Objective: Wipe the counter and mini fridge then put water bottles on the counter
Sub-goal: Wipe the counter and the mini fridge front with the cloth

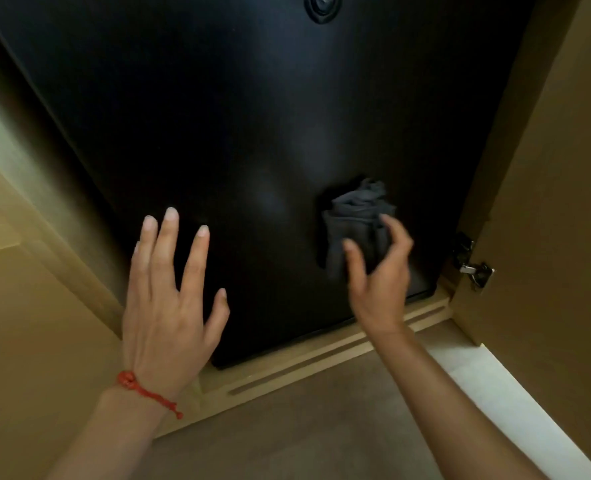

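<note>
The black mini fridge (pixel 238 109) fills the upper middle of the view, its flat door facing me inside a wooden cabinet. My right hand (pixel 380 271) holds a crumpled dark grey cloth (pixel 353 223) against the lower right of the fridge door. My left hand (pixel 173 282), fingers spread, rests flat near the door's lower left; a red string bracelet (pixel 145 393) circles that wrist. No counter or water bottles are in view.
The open wooden cabinet door (pixel 557 202) stands at the right, with a metal hinge (pixel 474 268) near its base. A wooden cabinet base strip (pixel 322 358) with slots runs under the fridge. Grey-brown floor (pixel 304 427) lies below, with wood panelling (pixel 27 306) at the left.
</note>
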Action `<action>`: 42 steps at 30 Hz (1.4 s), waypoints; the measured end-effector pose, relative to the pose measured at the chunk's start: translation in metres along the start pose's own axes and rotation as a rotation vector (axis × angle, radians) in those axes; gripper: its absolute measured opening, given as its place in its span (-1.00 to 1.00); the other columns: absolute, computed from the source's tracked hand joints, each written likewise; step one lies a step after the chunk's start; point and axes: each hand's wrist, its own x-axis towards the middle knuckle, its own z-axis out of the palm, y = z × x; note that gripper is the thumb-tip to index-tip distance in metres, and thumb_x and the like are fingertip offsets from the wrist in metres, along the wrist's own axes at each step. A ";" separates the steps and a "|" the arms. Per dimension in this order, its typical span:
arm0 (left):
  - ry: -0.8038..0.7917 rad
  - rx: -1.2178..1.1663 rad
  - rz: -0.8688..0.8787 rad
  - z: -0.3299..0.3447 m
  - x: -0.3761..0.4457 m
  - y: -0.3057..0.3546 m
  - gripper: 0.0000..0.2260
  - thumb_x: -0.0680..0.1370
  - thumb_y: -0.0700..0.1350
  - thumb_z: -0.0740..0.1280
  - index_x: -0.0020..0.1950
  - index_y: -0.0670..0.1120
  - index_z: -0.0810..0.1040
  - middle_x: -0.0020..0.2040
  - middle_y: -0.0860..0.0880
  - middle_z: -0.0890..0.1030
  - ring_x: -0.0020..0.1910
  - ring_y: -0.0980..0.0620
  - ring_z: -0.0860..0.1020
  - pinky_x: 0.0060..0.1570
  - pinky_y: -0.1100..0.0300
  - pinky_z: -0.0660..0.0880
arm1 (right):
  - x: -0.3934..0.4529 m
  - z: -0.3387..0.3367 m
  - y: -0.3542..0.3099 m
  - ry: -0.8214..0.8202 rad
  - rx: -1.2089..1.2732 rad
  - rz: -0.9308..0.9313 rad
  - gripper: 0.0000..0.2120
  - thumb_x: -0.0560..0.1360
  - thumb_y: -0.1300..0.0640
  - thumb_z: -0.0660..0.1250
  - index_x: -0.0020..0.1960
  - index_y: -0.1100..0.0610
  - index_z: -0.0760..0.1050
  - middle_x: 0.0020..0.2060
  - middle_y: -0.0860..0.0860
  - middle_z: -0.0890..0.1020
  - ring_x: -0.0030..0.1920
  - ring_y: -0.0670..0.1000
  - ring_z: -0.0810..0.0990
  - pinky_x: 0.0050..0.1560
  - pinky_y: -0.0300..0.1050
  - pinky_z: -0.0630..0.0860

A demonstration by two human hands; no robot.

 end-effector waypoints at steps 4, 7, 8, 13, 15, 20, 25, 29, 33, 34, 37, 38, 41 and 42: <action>0.003 -0.006 -0.002 0.005 0.001 0.009 -0.49 0.51 -0.06 0.19 0.42 -0.23 0.22 0.44 -0.33 0.13 0.47 -0.24 0.02 0.40 -0.16 0.13 | 0.015 -0.031 0.037 0.108 0.003 0.235 -0.47 0.51 0.11 0.30 0.36 0.26 0.16 0.25 0.19 0.42 0.24 0.07 0.41 0.15 -0.40 0.31; -0.006 0.010 0.046 0.009 0.004 0.018 -0.47 0.50 -0.08 0.22 0.43 -0.21 0.20 0.45 -0.30 0.10 0.46 -0.25 0.03 0.41 -0.16 0.10 | 0.014 -0.030 0.039 0.173 0.036 0.274 -0.46 0.52 0.10 0.27 0.37 0.26 0.13 0.21 0.02 0.35 0.22 -0.05 0.35 0.08 -0.60 0.24; -0.002 0.014 0.060 0.010 0.007 0.022 -0.46 0.50 -0.08 0.22 0.44 -0.20 0.19 0.45 -0.28 0.09 0.47 -0.25 0.03 0.42 -0.14 0.07 | 0.012 -0.026 0.036 0.193 0.056 0.273 -0.47 0.53 0.10 0.27 0.37 0.26 0.13 0.20 0.01 0.34 0.23 -0.05 0.36 0.10 -0.59 0.26; -0.006 0.003 0.090 0.021 0.010 0.037 -0.45 0.50 -0.07 0.21 0.45 -0.17 0.16 0.46 -0.25 0.08 0.48 -0.21 0.00 0.46 -0.08 -0.04 | 0.007 -0.016 0.026 0.241 0.147 0.271 -0.53 0.52 0.11 0.28 0.33 0.12 0.14 0.21 0.01 0.37 0.23 -0.02 0.43 0.19 -0.23 0.43; -0.018 0.007 0.077 0.024 0.010 0.040 -0.44 0.49 -0.06 0.21 0.45 -0.17 0.17 0.46 -0.25 0.08 0.48 -0.21 0.00 0.46 -0.06 -0.08 | 0.007 -0.018 0.025 0.227 0.180 0.251 -0.58 0.52 0.13 0.29 0.26 -0.02 0.14 0.16 -0.06 0.41 0.20 -0.05 0.45 0.17 -0.13 0.46; -0.026 0.052 0.040 0.032 0.010 0.043 -0.43 0.48 -0.04 0.19 0.46 -0.16 0.17 0.46 -0.27 0.07 0.47 -0.24 -0.01 0.46 -0.05 -0.15 | 0.009 -0.023 0.034 0.147 0.218 0.217 -0.57 0.51 0.11 0.29 0.20 -0.23 0.15 0.14 -0.18 0.39 0.16 -0.21 0.46 0.14 -0.31 0.45; -0.025 0.047 0.036 0.033 0.009 0.044 -0.43 0.47 -0.03 0.18 0.45 -0.16 0.18 0.46 -0.27 0.07 0.47 -0.24 -0.01 0.46 -0.04 -0.16 | 0.001 -0.024 0.058 0.176 0.241 0.297 -0.52 0.50 0.05 0.27 0.32 0.03 0.12 0.13 -0.31 0.33 0.11 -0.49 0.37 0.05 -0.54 0.36; -0.031 0.051 0.042 0.033 0.009 0.044 -0.43 0.47 -0.02 0.17 0.45 -0.17 0.18 0.45 -0.28 0.07 0.47 -0.24 -0.01 0.46 -0.05 -0.16 | -0.022 -0.026 0.074 0.169 0.218 0.375 -0.53 0.51 0.13 0.27 0.33 0.14 0.14 0.11 -0.25 0.34 0.05 -0.57 0.33 -0.05 -0.62 0.32; -0.036 0.032 0.036 0.032 0.009 0.046 -0.44 0.47 -0.01 0.16 0.43 -0.18 0.20 0.45 -0.28 0.09 0.47 -0.25 0.01 0.46 -0.04 -0.16 | -0.025 -0.029 0.074 0.191 0.255 0.391 -0.56 0.51 0.23 0.29 0.30 0.14 0.18 0.04 -0.25 0.36 0.02 -0.55 0.36 -0.11 -0.63 0.34; -0.036 0.032 0.040 0.032 0.009 0.046 -0.44 0.47 -0.01 0.16 0.44 -0.18 0.20 0.45 -0.28 0.09 0.47 -0.25 0.01 0.47 -0.04 -0.15 | -0.020 -0.029 0.070 0.203 0.270 0.384 -0.57 0.51 0.23 0.29 0.28 0.08 0.18 0.05 -0.24 0.36 0.03 -0.53 0.37 -0.10 -0.62 0.34; -0.036 0.037 0.054 0.031 0.009 0.043 -0.43 0.48 0.00 0.15 0.46 -0.15 0.15 0.46 -0.27 0.09 0.47 -0.23 0.01 0.48 -0.05 -0.13 | 0.001 -0.030 0.053 0.208 0.305 0.322 -0.59 0.50 0.18 0.30 0.23 -0.06 0.18 0.10 -0.20 0.40 0.11 -0.38 0.43 0.02 -0.51 0.39; -0.037 0.041 0.057 0.031 0.009 0.042 -0.42 0.48 0.00 0.15 0.46 -0.15 0.14 0.46 -0.27 0.09 0.47 -0.23 0.01 0.48 -0.05 -0.13 | 0.012 -0.032 0.046 0.204 0.315 0.289 -0.59 0.50 0.17 0.30 0.21 -0.09 0.18 0.11 -0.19 0.42 0.14 -0.30 0.46 0.06 -0.45 0.41; -0.042 0.043 0.059 0.032 0.008 0.041 -0.42 0.48 0.01 0.15 0.47 -0.14 0.13 0.46 -0.26 0.09 0.48 -0.21 -0.01 0.47 -0.05 -0.13 | 0.048 -0.034 0.020 0.205 0.318 0.137 -0.58 0.50 0.22 0.32 0.20 -0.07 0.19 0.08 -0.20 0.42 0.11 -0.34 0.46 0.06 -0.44 0.41; -0.042 0.042 0.058 0.033 0.008 0.042 -0.41 0.48 0.00 0.15 0.47 -0.13 0.12 0.47 -0.26 0.08 0.48 -0.21 -0.01 0.47 -0.05 -0.12 | 0.059 -0.035 0.012 0.201 0.315 0.093 -0.58 0.50 0.23 0.32 0.21 -0.03 0.19 0.08 -0.19 0.43 0.10 -0.35 0.46 0.05 -0.44 0.41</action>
